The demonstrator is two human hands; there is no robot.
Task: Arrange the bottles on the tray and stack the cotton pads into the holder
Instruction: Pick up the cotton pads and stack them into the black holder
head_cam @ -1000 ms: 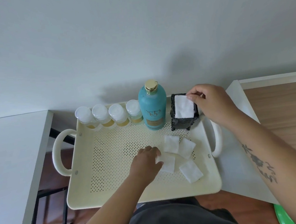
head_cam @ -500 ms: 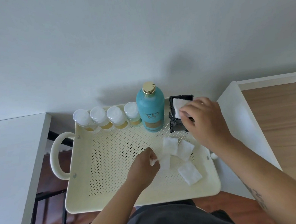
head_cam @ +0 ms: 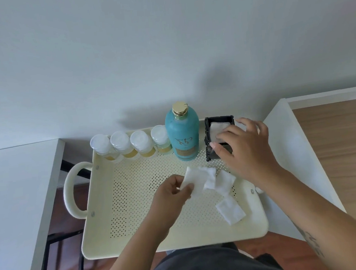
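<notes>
The left hand (head_cam: 172, 193) is pinched shut on the near corner of one pad (head_cam: 194, 181), thumb and fingers closed on it so that it lifts clear of the tray (head_cam: 138, 241); the right hand (head_cam: 244, 149) is spread open, holding nothing, its fingertips (head_cam: 220, 135) pressing down on the pad already in the holder (head_cam: 212, 155); the holder stands at the tray's far right corner, just beside the tall bottle (head_cam: 182, 132), with four small bottles (head_cam: 129, 144) in a row to that bottle's left along the far edge; the bottles look placed, so the pads are what remains. The holder lies ahead and to the right of the left hand, across the loose pads; two more pads (head_cam: 220, 181) lie overlapping just beyond the lifted one, and a further pad (head_cam: 231, 212) lies nearer the right rim; the right hand is much the nearer to the holder and covers its mouth, so the lifted pad probably has to pass to that hand, or the hand must clear first; the pad is square, so its flat face, not any long axis, must line up with the square opening.
</notes>
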